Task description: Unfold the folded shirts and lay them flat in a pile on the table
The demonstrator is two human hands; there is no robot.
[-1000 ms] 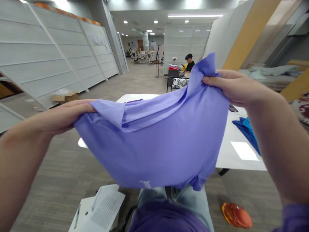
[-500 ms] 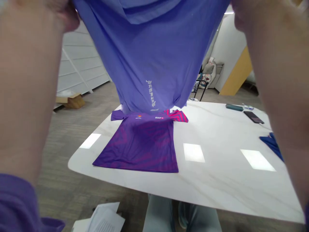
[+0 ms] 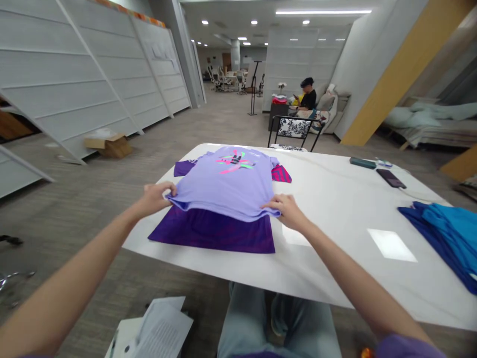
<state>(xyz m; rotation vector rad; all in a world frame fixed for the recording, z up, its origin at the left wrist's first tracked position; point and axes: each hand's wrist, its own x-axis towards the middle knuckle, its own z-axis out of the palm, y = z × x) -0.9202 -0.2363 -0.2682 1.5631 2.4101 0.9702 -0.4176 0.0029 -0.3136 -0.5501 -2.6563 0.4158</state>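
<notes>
A lavender T-shirt (image 3: 227, 186) with a pink, green and black print stretches between my two hands. My left hand (image 3: 158, 196) is closed on its near left hem corner, and my right hand (image 3: 285, 208) pinches the near right one. The hem is lifted a little, while the far part of the shirt rests over a dark purple T-shirt (image 3: 212, 233). That purple shirt lies flat on the white table (image 3: 328, 219). Its lower part and its sleeve ends, the right one pink-striped, show around the lavender shirt; the rest is covered.
Folded blue clothes (image 3: 447, 233) lie at the table's right side. Behind them are a phone (image 3: 390, 178) with a cable and a dark green case (image 3: 362, 163). A chair (image 3: 294, 128) stands beyond the far edge; papers (image 3: 164, 328) sit below at left. Farther back, a person (image 3: 308, 97) sits.
Both hands have come down from high up, lowering the lavender shirt from in front of the camera onto the purple one. Its printed side now faces up.
</notes>
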